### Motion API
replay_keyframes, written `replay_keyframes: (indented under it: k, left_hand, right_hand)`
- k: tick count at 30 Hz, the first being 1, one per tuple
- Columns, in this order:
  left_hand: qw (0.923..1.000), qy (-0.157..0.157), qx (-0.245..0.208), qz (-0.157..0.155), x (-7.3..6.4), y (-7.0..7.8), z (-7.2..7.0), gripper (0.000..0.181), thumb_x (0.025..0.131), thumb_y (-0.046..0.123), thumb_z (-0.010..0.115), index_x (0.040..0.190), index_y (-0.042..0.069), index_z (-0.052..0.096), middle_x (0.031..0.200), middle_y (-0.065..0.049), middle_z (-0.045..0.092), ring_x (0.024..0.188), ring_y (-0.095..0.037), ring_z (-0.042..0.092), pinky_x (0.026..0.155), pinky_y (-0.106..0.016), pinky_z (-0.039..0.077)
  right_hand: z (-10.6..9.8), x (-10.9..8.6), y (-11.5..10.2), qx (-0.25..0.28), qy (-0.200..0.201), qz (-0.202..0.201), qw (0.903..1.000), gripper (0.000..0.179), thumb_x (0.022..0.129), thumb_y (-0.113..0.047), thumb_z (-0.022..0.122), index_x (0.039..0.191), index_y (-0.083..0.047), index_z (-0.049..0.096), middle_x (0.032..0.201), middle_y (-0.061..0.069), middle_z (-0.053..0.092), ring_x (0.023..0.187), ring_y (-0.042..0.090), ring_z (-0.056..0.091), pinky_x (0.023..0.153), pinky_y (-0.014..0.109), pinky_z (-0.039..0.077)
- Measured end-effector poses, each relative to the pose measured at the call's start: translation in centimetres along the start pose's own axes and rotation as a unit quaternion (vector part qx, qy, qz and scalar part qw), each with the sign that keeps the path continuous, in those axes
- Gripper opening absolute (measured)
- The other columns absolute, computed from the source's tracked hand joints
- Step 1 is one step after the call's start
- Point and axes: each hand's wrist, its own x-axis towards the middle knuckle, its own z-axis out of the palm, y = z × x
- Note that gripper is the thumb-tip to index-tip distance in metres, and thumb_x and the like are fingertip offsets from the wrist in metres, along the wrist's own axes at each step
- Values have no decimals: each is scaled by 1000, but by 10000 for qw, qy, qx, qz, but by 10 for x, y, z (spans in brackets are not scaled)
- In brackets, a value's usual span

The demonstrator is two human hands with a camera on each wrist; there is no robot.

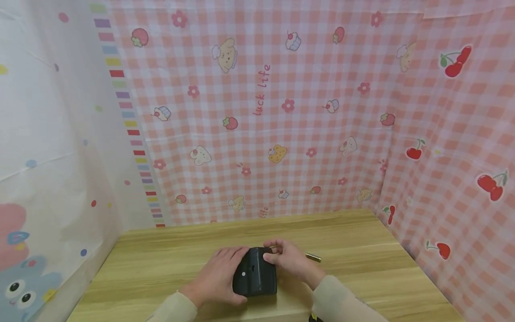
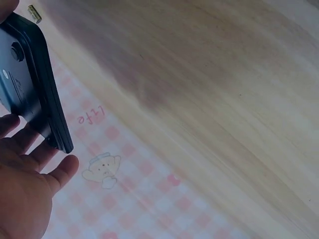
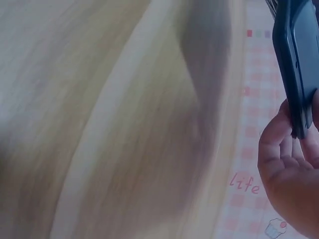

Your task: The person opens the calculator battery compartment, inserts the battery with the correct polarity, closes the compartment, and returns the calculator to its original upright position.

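Note:
A black, flat, boxy device (image 1: pixel 261 277) with rounded corners is held above the wooden table. Its face toward the head camera bears a small white dot and a dark slot-like mark. My left hand (image 1: pixel 219 273) grips its left side, thumb at the near edge and fingers at the far edge. At the far right corner, my right hand (image 1: pixel 291 259) pinches it between thumb and fingers. In the left wrist view the device (image 2: pixel 30 84) shows a round dark knob-like part. A small gold-and-dark cylinder, battery-like (image 1: pixel 313 257), lies on the table right of my right hand.
The wood-grain table (image 1: pixel 161 264) meets a pink checked cloth (image 1: pixel 257 134) at the back and right. White patterned cloth (image 1: pixel 48 134) hangs on the left. A yellow-and-black object (image 1: pixel 315 317) is partly cut off at the near edge.

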Motion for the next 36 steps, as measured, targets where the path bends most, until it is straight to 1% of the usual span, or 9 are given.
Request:
replay_keyframes:
  k: [3,8,13,17,20,27,31,34,36]
  left_hand:
    - [10000,65,13,-29,0,-2,2,122,64,60,95,161,8,42,154,-10,58,139,-28,57,119,-56,46]
    - [9998,182,77,-69,1,-6,4,122,63,61,95,160,9,43,153,-10,59,139,-28,58,117,-55,47]
    - [9999,86,0,-123,1,-8,6,121,63,61,94,160,9,43,154,-10,59,139,-29,58,117,-56,46]
    - [9998,-28,-98,-189,3,-10,8,122,64,61,94,161,9,43,155,-10,58,140,-29,57,117,-57,46]
    - [9994,-32,-227,-244,5,-12,10,122,63,60,95,160,9,43,154,-10,59,140,-30,57,117,-58,46]
    - [9963,-190,-744,-388,7,-19,17,119,65,56,97,160,8,43,155,-11,59,142,-33,55,118,-62,42]
    - [9925,-372,-1044,-514,8,-22,21,119,67,55,96,162,9,41,158,-10,57,144,-34,53,120,-65,39]
    - [9907,-451,-1157,-550,9,-23,24,119,67,55,96,162,8,41,158,-11,56,144,-36,53,120,-66,38]
    - [9897,-486,-1226,-563,9,-23,25,119,67,54,96,162,6,41,159,-11,56,145,-37,52,121,-67,38]
  right_hand:
    - [0,-4,-2,-653,110,-251,9975,50,100,-19,78,144,-1,61,125,15,74,98,17,73,83,34,63]
    - [-2,-12,-1,-1706,111,-740,9825,58,99,-22,79,150,-3,58,140,18,69,99,20,72,79,34,60]
    - [-3,-19,5,-2227,-147,-959,9700,60,99,-25,79,153,-7,57,133,17,72,98,20,74,75,33,61]
    - [-3,-24,9,-2527,-329,-972,9621,60,100,-29,77,154,-10,57,127,13,73,95,15,73,76,29,60]
    - [-3,-26,10,-2682,-405,-929,9580,61,100,-31,77,154,-11,57,129,10,72,97,12,71,78,29,59]
    - [0,-30,17,-2742,-683,-945,9546,64,101,-32,77,156,-10,54,118,7,75,95,6,70,80,27,58]
    - [2,-30,20,-2875,-711,-1041,9495,66,100,-33,77,156,-8,52,115,3,73,92,1,64,82,26,56]
    - [2,-30,20,-2929,-712,-1063,9475,67,100,-33,78,156,-8,53,108,0,72,86,0,62,81,26,54]
    - [2,-29,20,-2968,-716,-1036,9466,68,99,-34,78,156,-8,53,111,0,73,88,1,62,84,27,55]
